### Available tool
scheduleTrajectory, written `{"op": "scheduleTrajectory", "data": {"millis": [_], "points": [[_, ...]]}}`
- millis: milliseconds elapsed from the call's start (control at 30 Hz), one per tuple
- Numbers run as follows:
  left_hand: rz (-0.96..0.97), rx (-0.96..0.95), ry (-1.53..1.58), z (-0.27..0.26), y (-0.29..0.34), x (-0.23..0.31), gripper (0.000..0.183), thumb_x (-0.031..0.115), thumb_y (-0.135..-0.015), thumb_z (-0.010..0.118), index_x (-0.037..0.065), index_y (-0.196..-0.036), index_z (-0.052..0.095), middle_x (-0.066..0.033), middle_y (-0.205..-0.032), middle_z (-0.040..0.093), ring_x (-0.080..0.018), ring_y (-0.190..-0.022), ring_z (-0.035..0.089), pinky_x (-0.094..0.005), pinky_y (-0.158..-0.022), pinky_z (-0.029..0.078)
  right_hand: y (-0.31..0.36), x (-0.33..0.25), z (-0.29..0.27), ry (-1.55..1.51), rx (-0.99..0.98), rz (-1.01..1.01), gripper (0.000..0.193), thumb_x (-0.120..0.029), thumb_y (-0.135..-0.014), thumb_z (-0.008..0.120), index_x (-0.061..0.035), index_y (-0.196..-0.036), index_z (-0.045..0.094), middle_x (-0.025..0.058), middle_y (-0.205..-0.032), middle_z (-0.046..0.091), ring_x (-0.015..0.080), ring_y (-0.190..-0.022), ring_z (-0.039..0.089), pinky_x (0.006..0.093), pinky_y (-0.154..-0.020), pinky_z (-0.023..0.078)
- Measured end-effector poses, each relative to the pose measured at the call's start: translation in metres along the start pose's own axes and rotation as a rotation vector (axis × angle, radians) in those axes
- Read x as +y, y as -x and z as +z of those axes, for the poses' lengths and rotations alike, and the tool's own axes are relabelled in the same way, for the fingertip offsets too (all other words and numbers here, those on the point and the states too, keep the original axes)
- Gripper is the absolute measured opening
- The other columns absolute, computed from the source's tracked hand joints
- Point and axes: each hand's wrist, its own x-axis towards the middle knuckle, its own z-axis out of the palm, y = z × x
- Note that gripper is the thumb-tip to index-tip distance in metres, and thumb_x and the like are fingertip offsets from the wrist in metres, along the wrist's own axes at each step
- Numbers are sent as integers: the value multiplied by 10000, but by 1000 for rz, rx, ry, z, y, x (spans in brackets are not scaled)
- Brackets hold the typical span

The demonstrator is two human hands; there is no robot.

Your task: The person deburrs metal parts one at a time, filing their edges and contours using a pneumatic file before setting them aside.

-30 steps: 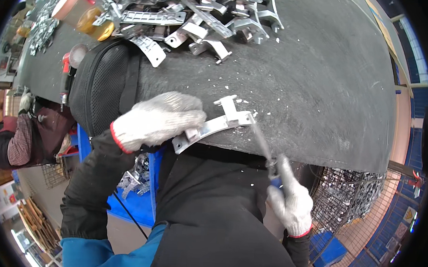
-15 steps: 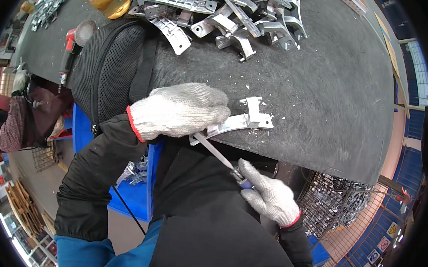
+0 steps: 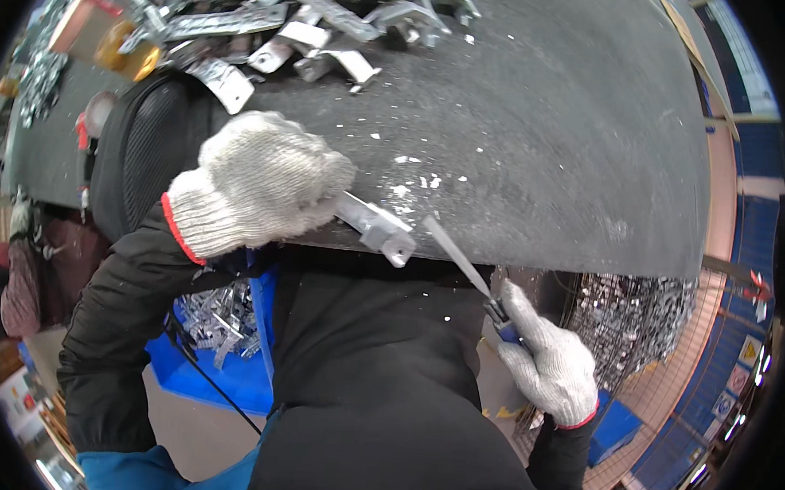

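Observation:
My left hand [image 3: 258,185], in a white knit glove with a red cuff, is closed around one end of a silver metal bracket [image 3: 377,230]. The bracket's free end points right, over the bench's near edge. My right hand [image 3: 550,364], gloved alike, grips the blue handle of a file [image 3: 459,256]. Its flat grey blade slants up and left, the tip a little right of the bracket and apart from it. Small metal chips [image 3: 402,190] lie on the dark bench top [image 3: 539,155] beyond the bracket.
Many brackets [image 3: 301,36] are heaped at the back left, near a cup of amber liquid [image 3: 127,49]. A black mesh case [image 3: 144,157] sits by my left forearm. Below are a blue bin [image 3: 216,391] of metal pieces and, right, a wire basket of parts [image 3: 637,324]. Another person [image 3: 50,263] is far left.
My left hand has moved left and turned the bracket, lifting it off the bench. The file has drawn away from it to the right with my right hand. The whole view has shifted.

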Motion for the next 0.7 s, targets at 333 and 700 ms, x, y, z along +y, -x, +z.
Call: {"op": "scheduleTrajectory", "data": {"millis": [333,700], "points": [[-30,-194,-122,-6,-28,0,188,268,-821,677,85,-812,635,-109,-746,643,-348,-759,667,-449,-711,527,-17,-20,-32,145,-200,-26,657,-361,-944,698,-296,-1559,473,119,-796,695,309,-678,720,425,-592,571],[-119,-232,-114,-7,-32,1,161,226,-821,669,66,-826,650,-138,-749,640,-371,-748,665,-463,-684,526,-25,-30,-45,152,-233,4,660,-366,-947,694,-325,-1562,457,116,-790,721,322,-668,728,433,-590,581]]}}
